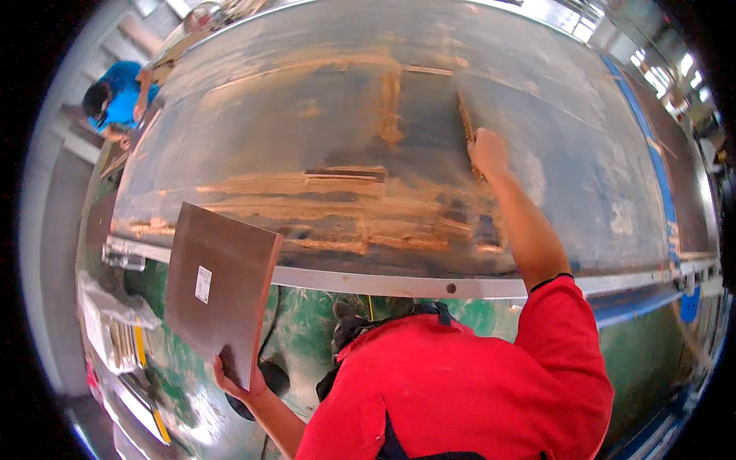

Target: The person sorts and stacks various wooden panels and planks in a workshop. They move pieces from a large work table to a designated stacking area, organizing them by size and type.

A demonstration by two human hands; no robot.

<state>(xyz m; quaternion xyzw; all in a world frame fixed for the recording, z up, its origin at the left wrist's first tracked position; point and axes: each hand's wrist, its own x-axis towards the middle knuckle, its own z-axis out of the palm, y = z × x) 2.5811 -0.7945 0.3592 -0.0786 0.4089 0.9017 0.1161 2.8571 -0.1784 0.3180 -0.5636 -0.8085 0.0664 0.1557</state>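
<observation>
The left hand is gripping the lower corner of a brown board, fingers closed on its edge, a small white rectangular label showing on its face. The right hand is closing around a thin wooden strip on the dusty metal table, far beyond the board.

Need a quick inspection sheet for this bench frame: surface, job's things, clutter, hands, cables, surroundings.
Surface: large grey metal table, smeared with orange-brown residue across its middle.
Job's things: brown board with a small white label, held clear of the table; thin wooden strip lying on the table.
Clutter: wood slivers stuck in the residue; wrapped bundles on the floor at left.
Hands: left hand grips the board's lower edge; right hand rests on the strip, arm stretched out.
Cables: one dark cable hanging below the table edge.
Surroundings: green floor; another person in blue at the far left corner.
</observation>
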